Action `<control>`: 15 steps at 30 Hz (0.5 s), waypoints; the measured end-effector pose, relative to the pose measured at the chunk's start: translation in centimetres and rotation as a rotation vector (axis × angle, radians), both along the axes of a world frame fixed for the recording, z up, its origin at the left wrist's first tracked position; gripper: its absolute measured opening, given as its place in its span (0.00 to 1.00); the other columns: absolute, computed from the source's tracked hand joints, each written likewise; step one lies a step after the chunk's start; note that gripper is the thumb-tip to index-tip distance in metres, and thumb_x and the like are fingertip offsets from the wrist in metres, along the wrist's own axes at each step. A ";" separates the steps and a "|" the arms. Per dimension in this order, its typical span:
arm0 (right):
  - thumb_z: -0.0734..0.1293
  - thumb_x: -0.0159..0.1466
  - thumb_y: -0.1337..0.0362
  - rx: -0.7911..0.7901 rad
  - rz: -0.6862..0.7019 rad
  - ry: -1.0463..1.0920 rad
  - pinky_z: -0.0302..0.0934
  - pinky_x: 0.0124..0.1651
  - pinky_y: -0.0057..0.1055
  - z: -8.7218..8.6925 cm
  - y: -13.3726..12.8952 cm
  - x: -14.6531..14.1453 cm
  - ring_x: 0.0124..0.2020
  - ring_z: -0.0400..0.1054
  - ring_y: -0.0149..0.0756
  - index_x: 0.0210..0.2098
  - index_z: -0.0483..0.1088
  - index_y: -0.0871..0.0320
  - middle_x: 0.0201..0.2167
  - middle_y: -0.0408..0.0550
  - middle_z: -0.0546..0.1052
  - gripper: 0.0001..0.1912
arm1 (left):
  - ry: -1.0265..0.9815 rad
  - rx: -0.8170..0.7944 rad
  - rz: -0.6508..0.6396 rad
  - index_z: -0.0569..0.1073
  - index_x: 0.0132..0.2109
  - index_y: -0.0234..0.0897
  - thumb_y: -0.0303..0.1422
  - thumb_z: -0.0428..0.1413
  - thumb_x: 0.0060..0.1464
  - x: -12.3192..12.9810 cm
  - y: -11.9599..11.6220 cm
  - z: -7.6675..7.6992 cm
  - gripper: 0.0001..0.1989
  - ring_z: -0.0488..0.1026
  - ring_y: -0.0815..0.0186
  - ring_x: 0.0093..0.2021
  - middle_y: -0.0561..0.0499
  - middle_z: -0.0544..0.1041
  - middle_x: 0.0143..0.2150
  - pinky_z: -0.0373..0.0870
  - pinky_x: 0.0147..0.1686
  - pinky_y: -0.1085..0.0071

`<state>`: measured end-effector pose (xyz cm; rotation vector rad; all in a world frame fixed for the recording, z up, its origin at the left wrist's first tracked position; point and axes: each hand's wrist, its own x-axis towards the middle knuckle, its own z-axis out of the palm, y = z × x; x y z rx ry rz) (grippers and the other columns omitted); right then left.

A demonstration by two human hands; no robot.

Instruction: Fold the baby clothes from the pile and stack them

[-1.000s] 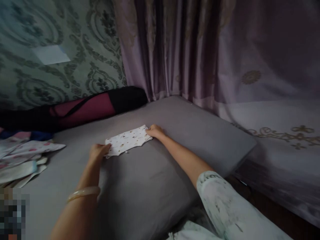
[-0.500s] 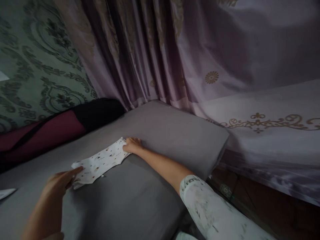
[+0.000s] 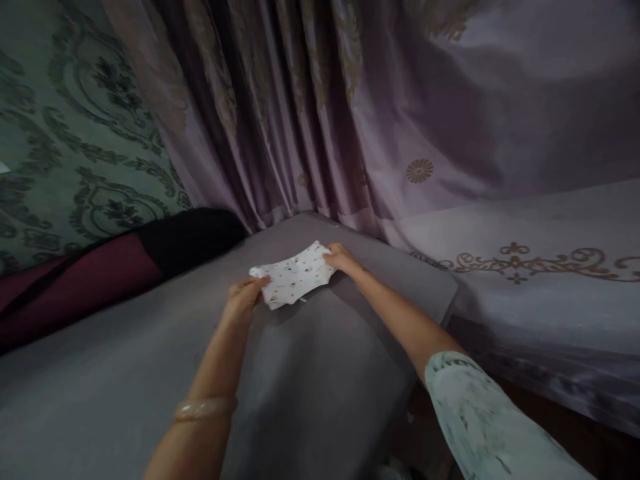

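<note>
A small white cloth (image 3: 297,275) with a scattered brown and dark print is stretched between my two hands, over the far part of the grey mattress (image 3: 320,373). My left hand (image 3: 246,295) pinches its left end, thumb on top. At the opposite end, my right hand (image 3: 341,257) has its fingers closed on the cloth's upper right corner. A short white tab sticks out from the cloth's lower edge. Whether the cloth rests on the mattress or hangs just above it, I cannot tell.
A dark red and black long bundle (image 3: 150,253) lies along the green patterned wall (image 3: 115,133) at the left. Purple curtains (image 3: 390,133) with gold designs hang behind and to the right of the mattress. The mattress edge drops off at the right.
Both hands have moved right and farther away, carrying the cloth toward the far corner of the mattress. A white item at the left edge has gone out of view.
</note>
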<state>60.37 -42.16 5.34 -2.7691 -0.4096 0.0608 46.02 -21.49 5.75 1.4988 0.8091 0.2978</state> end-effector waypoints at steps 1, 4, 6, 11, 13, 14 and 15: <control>0.58 0.66 0.63 -0.017 -0.037 -0.036 0.61 0.48 0.34 0.4 -1.5 0.7 0.50 0.70 0.43 0.51 0.71 0.59 0.50 0.56 0.76 0.17 | -0.044 -0.074 -0.021 0.74 0.29 0.32 0.30 0.63 0.39 1.4 -1.8 -0.4 0.09 0.67 0.72 0.20 0.54 0.71 0.21 0.61 0.22 0.75; 0.57 0.67 0.66 -0.086 -0.119 -0.185 0.54 0.54 0.40 1.4 -5.3 2.2 0.54 0.66 0.47 0.52 0.69 0.63 0.51 0.61 0.74 0.17 | -0.111 -0.184 -0.042 0.73 0.28 0.32 0.29 0.63 0.41 4.8 -6.6 -1.3 0.06 0.65 0.74 0.18 0.54 0.70 0.20 0.58 0.19 0.77; 0.55 0.68 0.68 -0.161 -0.136 -0.316 0.50 0.55 0.41 1.8 -7.2 3.0 0.54 0.65 0.48 0.52 0.68 0.68 0.50 0.64 0.74 0.17 | -0.116 -0.224 -0.049 0.73 0.28 0.32 0.28 0.64 0.41 6.5 -9.2 -1.7 0.07 0.66 0.74 0.18 0.54 0.70 0.20 0.59 0.19 0.78; 0.52 0.66 0.75 -0.277 -0.112 -0.443 0.47 0.53 0.41 1.8 -10.2 4.6 0.52 0.63 0.47 0.49 0.68 0.69 0.49 0.65 0.73 0.18 | -0.101 -0.266 -0.090 0.71 0.31 0.34 0.26 0.61 0.46 8.9 -13.3 -2.9 0.05 0.64 0.75 0.17 0.58 0.66 0.19 0.59 0.17 0.79; 0.51 0.66 0.75 -0.342 -0.097 -0.473 0.47 0.53 0.41 1.4 -10.9 5.1 0.51 0.62 0.47 0.49 0.68 0.67 0.48 0.64 0.73 0.19 | -0.091 -0.253 -0.119 0.71 0.32 0.34 0.27 0.61 0.47 9.4 -14.2 -3.6 0.05 0.63 0.75 0.16 0.58 0.66 0.18 0.57 0.16 0.79; 0.50 0.66 0.75 -0.372 -0.094 -0.483 0.47 0.52 0.41 1.1 -11.1 5.3 0.51 0.62 0.47 0.49 0.69 0.67 0.48 0.63 0.73 0.20 | -0.089 -0.238 -0.141 0.71 0.33 0.34 0.28 0.62 0.47 9.6 -14.5 -3.9 0.06 0.63 0.75 0.16 0.58 0.65 0.18 0.57 0.16 0.79; 0.50 0.66 0.75 -0.394 -0.095 -0.486 0.47 0.52 0.41 0.8 -11.3 5.5 0.50 0.62 0.47 0.48 0.69 0.66 0.48 0.63 0.73 0.20 | -0.089 -0.221 -0.165 0.71 0.34 0.34 0.28 0.62 0.47 9.7 -14.8 -4.3 0.07 0.62 0.75 0.15 0.58 0.65 0.18 0.56 0.16 0.79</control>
